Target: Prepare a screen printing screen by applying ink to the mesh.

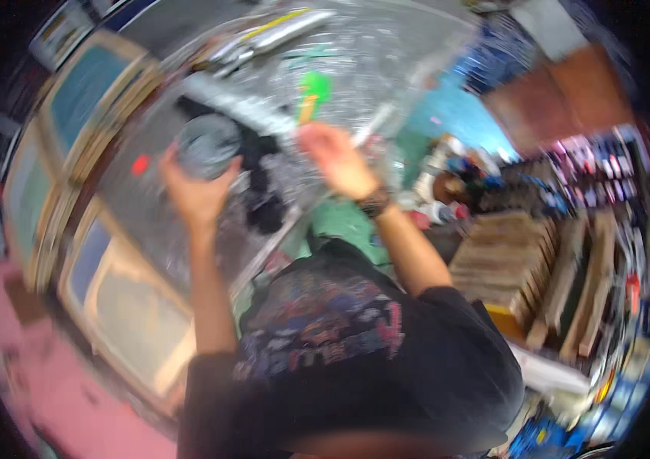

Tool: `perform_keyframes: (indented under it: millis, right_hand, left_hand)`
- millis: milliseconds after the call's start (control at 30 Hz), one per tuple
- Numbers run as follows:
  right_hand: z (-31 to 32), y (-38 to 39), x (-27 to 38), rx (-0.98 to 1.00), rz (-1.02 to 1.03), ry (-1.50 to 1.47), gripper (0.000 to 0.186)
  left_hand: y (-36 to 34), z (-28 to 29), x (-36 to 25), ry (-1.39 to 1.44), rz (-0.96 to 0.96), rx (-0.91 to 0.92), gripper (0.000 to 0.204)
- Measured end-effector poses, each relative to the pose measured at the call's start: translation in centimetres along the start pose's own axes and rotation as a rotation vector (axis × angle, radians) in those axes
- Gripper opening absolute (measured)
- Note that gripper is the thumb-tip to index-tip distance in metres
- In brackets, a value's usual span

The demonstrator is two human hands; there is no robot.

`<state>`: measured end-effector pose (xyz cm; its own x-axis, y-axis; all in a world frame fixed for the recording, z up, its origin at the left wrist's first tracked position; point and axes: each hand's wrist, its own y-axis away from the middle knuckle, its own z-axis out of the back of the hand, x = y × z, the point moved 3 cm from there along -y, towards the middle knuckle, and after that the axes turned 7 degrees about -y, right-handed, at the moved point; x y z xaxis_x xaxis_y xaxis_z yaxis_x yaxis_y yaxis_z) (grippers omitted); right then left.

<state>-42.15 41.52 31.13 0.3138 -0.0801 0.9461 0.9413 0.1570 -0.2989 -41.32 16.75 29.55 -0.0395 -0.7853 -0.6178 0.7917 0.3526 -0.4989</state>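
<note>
Left hand [198,190] curled round a grey tub [208,144], over the table [149,218] | right hand [334,157] loose, seemingly empty, blurred from here | step: holding tub | next likely calls for steady grip

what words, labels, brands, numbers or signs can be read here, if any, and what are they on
None can be read clearly enough to quote.
Shirt: coloured print across it, too blurred.
Tub in the left hand: no text can be made out.
Clutter at far right: too small and blurred to tell.
</note>
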Motion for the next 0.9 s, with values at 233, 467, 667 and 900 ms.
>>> perform_keyframes:
  millis: [233, 467, 667, 900]
  right_hand:
    - [0.9, -2.4, 1.1, 0.184, -0.27, -0.072, 0.037]
    - [-3.7, -4.1, 1.8, 0.4, -0.184, 0.037, 0.039]
    - [-5.8, -5.4, 1.9, 0.501, -0.149, 0.056, 0.035]
    - [-6.6, -7.1, 2.0, 0.607, -0.117, 0.037, 0.033]
  left_hand:
    - [0.4, 5.7, 1.8, 0.104, -0.201, -0.053, 0.095]
    - [1.0, 9.6, 4.0, 0.107, -0.249, -0.115, 0.086]
    - [1.2, 11.7, 4.9, 0.015, -0.245, -0.126, 0.085]
    - [1.1, 12.9, 5.3, -0.057, -0.244, -0.104, 0.085]
